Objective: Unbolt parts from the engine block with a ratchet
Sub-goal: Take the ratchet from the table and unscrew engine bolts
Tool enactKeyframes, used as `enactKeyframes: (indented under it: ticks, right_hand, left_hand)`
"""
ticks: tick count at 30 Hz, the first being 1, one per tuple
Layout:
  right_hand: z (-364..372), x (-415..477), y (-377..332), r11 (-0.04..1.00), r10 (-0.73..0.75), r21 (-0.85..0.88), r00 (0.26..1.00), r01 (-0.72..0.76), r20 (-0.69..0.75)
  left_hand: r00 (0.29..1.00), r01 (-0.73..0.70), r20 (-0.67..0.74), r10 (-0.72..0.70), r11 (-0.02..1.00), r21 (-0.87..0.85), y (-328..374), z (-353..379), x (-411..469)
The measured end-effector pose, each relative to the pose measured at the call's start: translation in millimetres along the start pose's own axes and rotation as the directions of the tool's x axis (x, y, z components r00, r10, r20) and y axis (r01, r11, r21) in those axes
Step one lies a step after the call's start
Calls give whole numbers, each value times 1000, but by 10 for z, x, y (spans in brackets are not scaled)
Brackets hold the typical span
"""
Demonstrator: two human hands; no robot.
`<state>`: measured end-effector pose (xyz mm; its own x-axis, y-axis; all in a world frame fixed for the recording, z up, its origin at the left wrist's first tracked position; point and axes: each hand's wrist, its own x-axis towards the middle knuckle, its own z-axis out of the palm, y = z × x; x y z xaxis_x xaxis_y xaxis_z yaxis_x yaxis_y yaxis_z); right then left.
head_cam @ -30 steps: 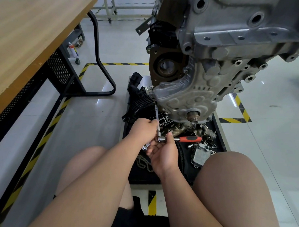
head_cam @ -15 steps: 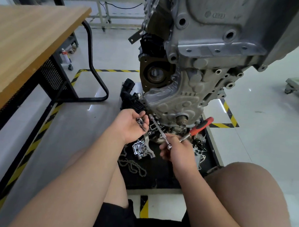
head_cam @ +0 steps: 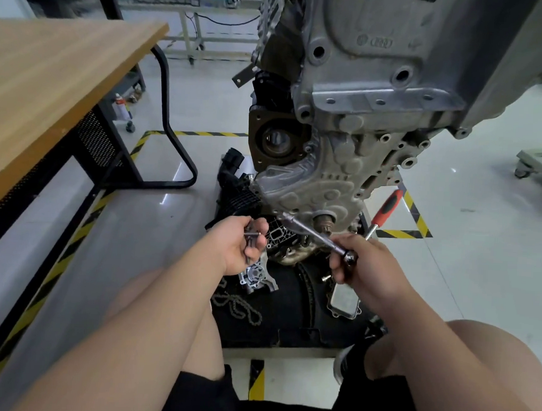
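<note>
Head camera looks down over both my bare arms toward one engine block [head_cam: 375, 123], which hangs above a black tray [head_cam: 292, 318] on the floor. One ratchet [head_cam: 368, 231] is in play: my right hand [head_cam: 363, 265] is closed around its head end, thumb and fingers pinching the joint where a long extension bar [head_cam: 309, 232] meets it. That bar runs up and to the left, its tip touching or just short of the lower edge of the block's cover; I cannot tell which. The red handle sticks out up and to the right, past my knuckles. My left hand [head_cam: 243, 244] is curled shut on loose bolts [head_cam: 251, 240], at least two, though the exact count is hidden by my fingers. It sits just left of the bar, apart from it. In the tray I count one chain [head_cam: 237, 306], one small pump housing [head_cam: 255, 276] and one flat ribbed cooler [head_cam: 344, 300]. One wooden table [head_cam: 51, 80] stands at my left.
</note>
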<state>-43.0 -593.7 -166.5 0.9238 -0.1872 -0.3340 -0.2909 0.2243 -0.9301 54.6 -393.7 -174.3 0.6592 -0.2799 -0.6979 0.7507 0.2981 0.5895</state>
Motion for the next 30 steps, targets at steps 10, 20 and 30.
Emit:
enactKeyframes:
  ticks: [10,20,30]
  right_hand:
    - [50,72,18,997,-27,71,999,30,-44]
    - [-11,8,128,998,31,-46,994,-36,-109]
    - [65,-30,208,993,86,-77,995,-89,-44]
  left_hand:
    - [991,98,75,-112,979,178,-59,18,80]
    - [997,4,-82,12,980,198,-129,46,207]
    - [995,2,-101,4,998,56,-155,137,295]
